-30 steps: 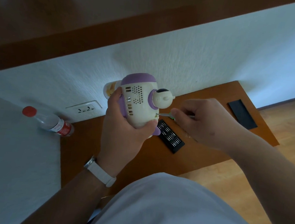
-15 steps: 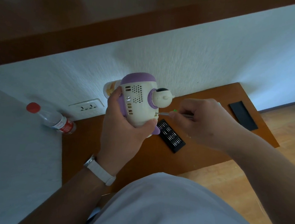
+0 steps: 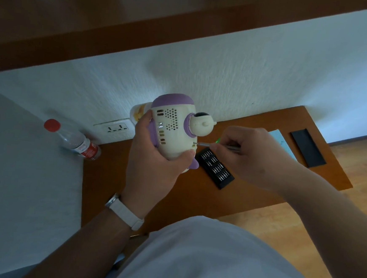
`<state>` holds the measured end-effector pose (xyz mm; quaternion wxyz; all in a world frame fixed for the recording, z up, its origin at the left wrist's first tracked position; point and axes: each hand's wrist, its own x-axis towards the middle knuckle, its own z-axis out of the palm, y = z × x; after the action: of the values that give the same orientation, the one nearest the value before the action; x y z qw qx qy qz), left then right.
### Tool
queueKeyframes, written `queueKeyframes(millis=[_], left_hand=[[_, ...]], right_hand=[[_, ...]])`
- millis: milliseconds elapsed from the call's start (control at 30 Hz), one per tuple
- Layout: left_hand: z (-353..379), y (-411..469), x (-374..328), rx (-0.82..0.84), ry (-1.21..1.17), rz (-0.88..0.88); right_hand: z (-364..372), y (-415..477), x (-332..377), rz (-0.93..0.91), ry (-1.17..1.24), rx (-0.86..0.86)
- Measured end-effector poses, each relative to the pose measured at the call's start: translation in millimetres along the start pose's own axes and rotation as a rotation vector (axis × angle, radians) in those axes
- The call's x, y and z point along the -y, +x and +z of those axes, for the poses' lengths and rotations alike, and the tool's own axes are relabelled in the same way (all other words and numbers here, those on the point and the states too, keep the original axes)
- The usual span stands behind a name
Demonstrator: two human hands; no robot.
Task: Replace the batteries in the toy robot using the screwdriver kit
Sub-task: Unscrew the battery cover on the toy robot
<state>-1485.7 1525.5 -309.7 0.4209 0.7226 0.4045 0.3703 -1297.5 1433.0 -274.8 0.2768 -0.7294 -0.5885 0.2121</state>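
Note:
My left hand (image 3: 154,158) grips a cream and purple toy robot (image 3: 174,129), held above the wooden table (image 3: 113,177) with its perforated back toward me. My right hand (image 3: 251,155) pinches a thin metal screwdriver (image 3: 206,144) whose tip touches the robot's lower right side. A small green piece shows just above the shaft by my fingers. Below the robot lies the black bit tray (image 3: 216,167) of the screwdriver kit, with rows of silver bits.
A clear plastic bottle (image 3: 74,141) with a red cap lies at the table's left back corner. A wall socket (image 3: 115,128) sits behind the robot. A black flat lid (image 3: 308,148) and a pale blue sheet (image 3: 282,142) lie at the right end. White wall behind.
The screwdriver tip stays on the robot's side while my right fingers shift slightly on the shaft. The view has moved a little; the robot and left hand hold their place.

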Motion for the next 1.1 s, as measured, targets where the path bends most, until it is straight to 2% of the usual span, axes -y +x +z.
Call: queueKeyframes(millis=[467,667,800,967,1100], left_hand=[[-5.4,0.7,20.9,-0.009,-0.089,-0.137],[-14.6,2.4,31.3,-0.041,-0.119,-0.191],[-21.1,-0.1,39.2,-0.060,-0.113,-0.206],[-27.8,-8.6,47.0,-0.076,-0.115,-0.240],[-34.1,-15.3,51.7,-0.069,-0.138,-0.274]], right_hand=[[19.1,-4.8,1.7,-0.024,0.189,-0.063],[34.5,-5.4,-8.2,0.048,0.263,-0.120],[55.6,-7.0,-21.9,0.166,0.345,-0.061],[92.9,-5.4,-44.7,0.281,0.314,0.015],[124.7,-2.8,-60.4,0.286,0.123,0.074]])
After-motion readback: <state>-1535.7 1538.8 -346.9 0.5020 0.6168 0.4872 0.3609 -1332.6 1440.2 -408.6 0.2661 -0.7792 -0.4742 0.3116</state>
